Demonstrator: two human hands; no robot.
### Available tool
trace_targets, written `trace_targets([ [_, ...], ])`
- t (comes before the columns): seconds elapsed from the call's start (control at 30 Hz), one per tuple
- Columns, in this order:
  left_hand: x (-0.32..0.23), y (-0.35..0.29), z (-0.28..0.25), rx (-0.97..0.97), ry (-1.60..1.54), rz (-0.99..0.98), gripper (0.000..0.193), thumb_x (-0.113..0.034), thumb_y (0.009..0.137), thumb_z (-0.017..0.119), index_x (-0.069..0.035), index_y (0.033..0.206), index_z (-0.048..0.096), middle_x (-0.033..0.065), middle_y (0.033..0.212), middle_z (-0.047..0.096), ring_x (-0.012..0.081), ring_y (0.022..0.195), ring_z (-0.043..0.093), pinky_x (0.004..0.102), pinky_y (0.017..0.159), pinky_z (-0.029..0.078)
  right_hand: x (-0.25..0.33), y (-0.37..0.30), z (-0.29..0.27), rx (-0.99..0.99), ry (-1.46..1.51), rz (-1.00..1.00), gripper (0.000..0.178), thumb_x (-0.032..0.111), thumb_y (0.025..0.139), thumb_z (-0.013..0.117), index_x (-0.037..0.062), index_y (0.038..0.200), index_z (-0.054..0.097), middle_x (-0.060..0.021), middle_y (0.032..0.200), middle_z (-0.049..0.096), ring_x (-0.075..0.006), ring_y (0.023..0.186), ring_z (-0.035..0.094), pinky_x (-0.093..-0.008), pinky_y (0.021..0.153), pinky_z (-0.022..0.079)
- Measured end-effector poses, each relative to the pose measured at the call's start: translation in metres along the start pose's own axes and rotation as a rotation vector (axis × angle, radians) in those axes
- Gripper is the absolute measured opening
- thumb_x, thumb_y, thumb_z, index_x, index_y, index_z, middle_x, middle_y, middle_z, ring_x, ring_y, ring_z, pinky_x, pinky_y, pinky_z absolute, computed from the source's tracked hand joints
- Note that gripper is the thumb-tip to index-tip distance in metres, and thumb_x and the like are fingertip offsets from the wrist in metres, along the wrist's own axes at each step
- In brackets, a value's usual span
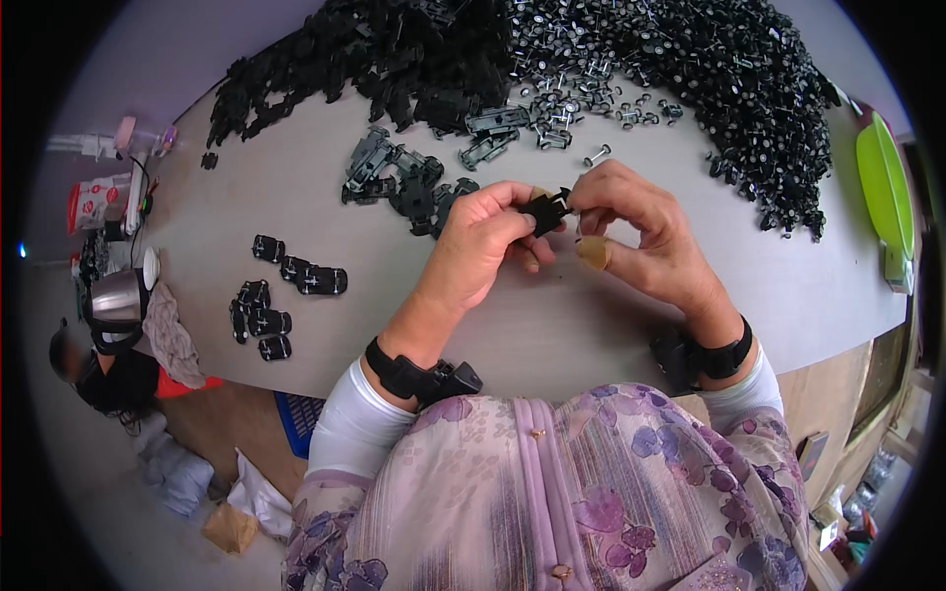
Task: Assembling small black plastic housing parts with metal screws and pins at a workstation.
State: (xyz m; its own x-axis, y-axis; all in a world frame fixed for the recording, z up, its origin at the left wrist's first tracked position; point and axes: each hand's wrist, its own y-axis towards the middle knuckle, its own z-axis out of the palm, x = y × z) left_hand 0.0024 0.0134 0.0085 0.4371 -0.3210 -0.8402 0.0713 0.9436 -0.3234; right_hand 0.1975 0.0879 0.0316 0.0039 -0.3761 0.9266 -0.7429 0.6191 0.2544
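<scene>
My left hand (483, 246) and my right hand (641, 231) meet above the grey table (552, 325), both pinching one small black plastic chassis piece (545, 210) between them. The right fingertips press at its right end; a tan bandage wraps one right finger. Whether the right hand also holds a wheel axle is hidden by the fingers. Just behind the hands lie a few loose black chassis pieces (414, 182) and a single axle with two wheels (596, 155).
A large heap of black chassis parts (374, 59) and a heap of wheel axles (709, 69) fill the far table. Several finished black pieces (281, 295) lie at left. A metal kettle (116, 300), cloth and small bottles sit at the left end; a green tray (882, 187) at right.
</scene>
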Motion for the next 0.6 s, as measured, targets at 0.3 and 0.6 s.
trace_targets([
  [0.3,0.004,0.001,-0.008,0.117,-0.161,-0.117,0.016,-0.012,0.088,0.067,0.0,0.097,0.064,0.005,0.08,0.065,0.0117,0.062,0.062,0.0227,0.054,0.048,-0.006,0.002,0.007,-0.029,-0.349,-0.226,0.026,-0.006,0.062,0.067,0.0029,0.085,0.059,-0.0078,0.089,0.057,-0.0274,0.082,0.056,-0.0358,0.071,0.048],
  [0.6,0.008,-0.002,-0.011,0.145,-0.239,-0.156,0.012,-0.013,0.088,0.066,-0.002,0.093,0.066,0.002,0.074,0.063,0.0103,0.056,0.058,0.0219,0.052,0.044,-0.013,0.002,0.019,-0.056,-0.387,-0.46,0.018,-0.006,0.062,0.069,0.002,0.068,0.055,-0.0084,0.084,0.057,-0.0264,0.079,0.059,-0.0338,0.064,0.05],
])
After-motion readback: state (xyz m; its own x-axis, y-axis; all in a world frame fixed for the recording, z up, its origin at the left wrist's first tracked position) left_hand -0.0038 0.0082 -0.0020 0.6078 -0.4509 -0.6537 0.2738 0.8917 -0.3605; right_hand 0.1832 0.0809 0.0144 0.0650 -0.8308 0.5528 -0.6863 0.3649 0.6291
